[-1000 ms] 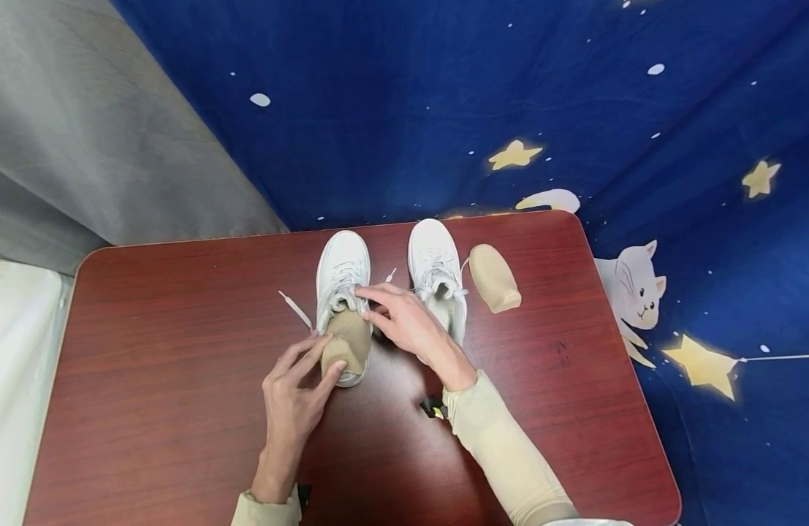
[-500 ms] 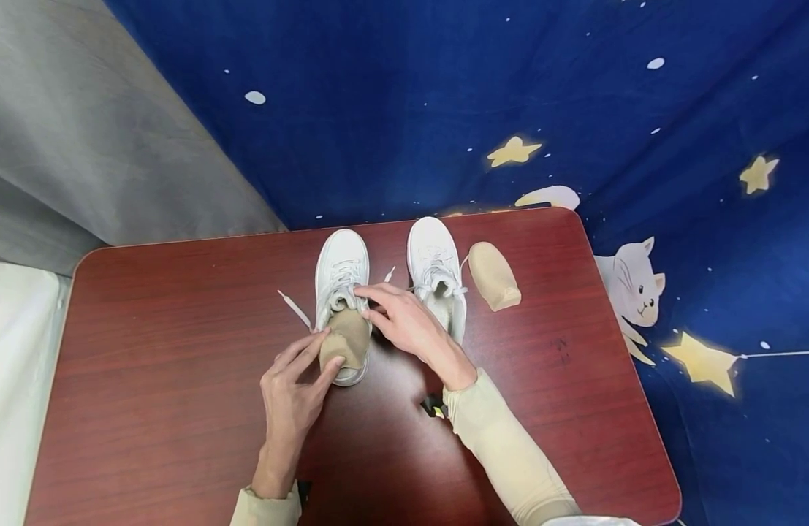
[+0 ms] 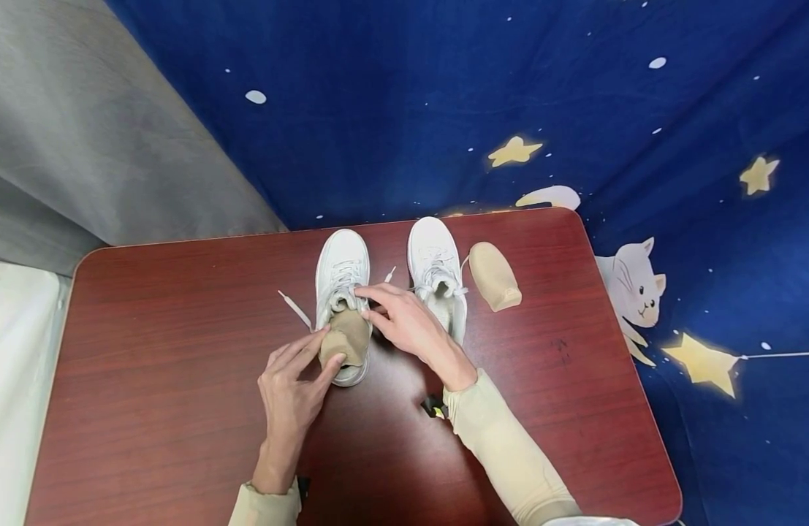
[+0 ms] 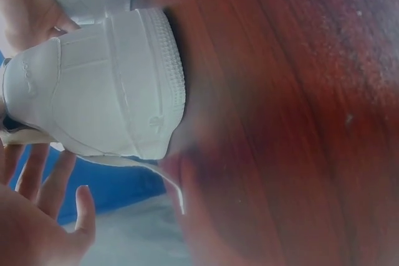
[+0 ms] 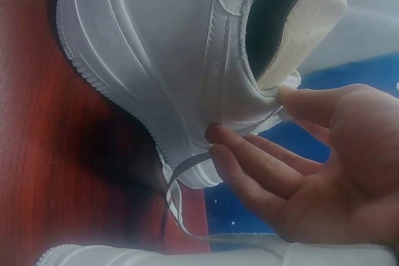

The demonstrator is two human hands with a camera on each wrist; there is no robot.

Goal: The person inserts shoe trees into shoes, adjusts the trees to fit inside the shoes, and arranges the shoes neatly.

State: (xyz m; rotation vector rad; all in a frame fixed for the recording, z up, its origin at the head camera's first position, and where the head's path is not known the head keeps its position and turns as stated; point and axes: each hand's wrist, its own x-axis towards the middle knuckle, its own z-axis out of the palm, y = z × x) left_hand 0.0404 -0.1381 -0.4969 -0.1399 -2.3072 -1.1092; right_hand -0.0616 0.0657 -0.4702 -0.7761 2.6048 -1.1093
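While the left hand's grip [image 3: 292, 381] pinches one beige shoe insert [image 3: 353, 336] from 8 o'clock, partway inside a white lace-up sneaker [image 3: 342, 264], the right hand's grip [image 3: 409, 321] grasps that sneaker's collar at 2 o'clock. Second white sneaker [image 3: 433, 245]: alongside, at 3 o'clock. Second beige insert [image 3: 494, 277]: beyond it, 3 o'clock, on the reddish-brown worktop [image 3: 180, 351].

- Left hand [image 3: 291, 383]: left of the left white shoe [image 3: 342, 252], beside its heel; thumb and fingers bent in a pinch over its rear opening.
- Left forearm [image 3: 275, 464]: on the near side, left of that shoe's heel.
- Right hand [image 3: 409, 321]: right of the shoe; thumb at its collar, fingertips against its outer wall.
- Right forearm [image 3: 506, 449]: slants from the near right towards it.
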